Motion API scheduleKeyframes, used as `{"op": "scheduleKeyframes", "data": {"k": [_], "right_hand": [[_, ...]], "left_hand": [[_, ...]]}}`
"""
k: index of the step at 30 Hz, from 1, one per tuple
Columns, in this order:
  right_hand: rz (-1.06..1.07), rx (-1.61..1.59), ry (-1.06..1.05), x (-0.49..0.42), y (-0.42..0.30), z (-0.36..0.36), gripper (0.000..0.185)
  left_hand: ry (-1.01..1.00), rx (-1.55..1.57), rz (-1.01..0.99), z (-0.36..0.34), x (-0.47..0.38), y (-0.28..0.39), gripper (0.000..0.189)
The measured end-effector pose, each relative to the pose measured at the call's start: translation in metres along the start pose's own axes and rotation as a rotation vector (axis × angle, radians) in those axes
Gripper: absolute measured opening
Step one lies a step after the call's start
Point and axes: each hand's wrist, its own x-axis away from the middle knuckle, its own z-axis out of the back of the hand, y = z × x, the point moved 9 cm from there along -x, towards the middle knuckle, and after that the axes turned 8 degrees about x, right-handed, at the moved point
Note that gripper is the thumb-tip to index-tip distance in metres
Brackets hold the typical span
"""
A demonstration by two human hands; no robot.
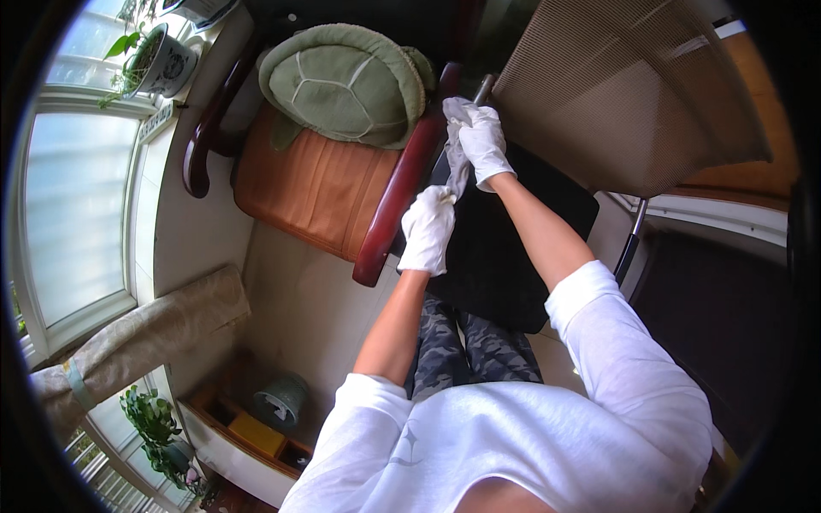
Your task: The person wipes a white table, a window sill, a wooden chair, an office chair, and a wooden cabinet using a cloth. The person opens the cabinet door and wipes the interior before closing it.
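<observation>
Both of my hands wear white gloves and grip a grey cloth (457,157) stretched between them. My right hand (482,142) is farther out, closed on the cloth's upper part beside a metal tube (483,88) of a mesh-backed chair. Closer to me, my left hand (428,226) holds the cloth's lower end. Under my hands is the chair's black seat (513,256), partly hidden by my arms. Just left of the cloth runs the red-brown wooden armrest (397,199) of another chair. Whether the cloth touches that armrest or the tube, I cannot tell.
A green turtle-shell cushion (343,86) rests on the brown padded seat (321,186). The mesh backrest (616,96) rises at the upper right. Potted plants (160,64) stand along the window at left. A wastebasket (281,399) sits by an open drawer (256,435).
</observation>
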Motion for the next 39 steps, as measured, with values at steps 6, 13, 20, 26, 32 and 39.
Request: {"op": "scheduleKeyframes", "data": {"k": [6, 13, 20, 26, 32, 39], "right_hand": [[0.081, -0.175, -0.116, 0.085, -0.012, -0.022, 0.031], [0.156, 0.113, -0.791, 0.254, 0.023, -0.116, 0.041], [-0.248, -0.810, -0.867, 0.285, 0.069, -0.070, 0.031], [-0.061, -0.511, -0.611, 0.188, 0.066, -0.025, 0.032], [0.149, -0.838, -0.601, 0.139, -0.035, -0.046, 0.027], [0.804, 0.400, -0.134, 0.264, -0.069, -0.109, 0.012]], "left_hand": [[-0.277, -0.413, -0.017, 0.011, 0.036, -0.023, 0.011], [-0.299, -0.298, 0.369, 0.065, 0.165, -0.116, 0.020], [-0.130, 0.071, 0.844, 0.102, 0.202, -0.153, 0.014], [0.017, 0.084, 0.670, 0.114, 0.151, -0.104, 0.020], [0.066, 0.352, 0.693, 0.097, 0.135, -0.107, 0.025], [0.057, 0.400, 0.782, 0.092, 0.167, -0.193, 0.014]]}}
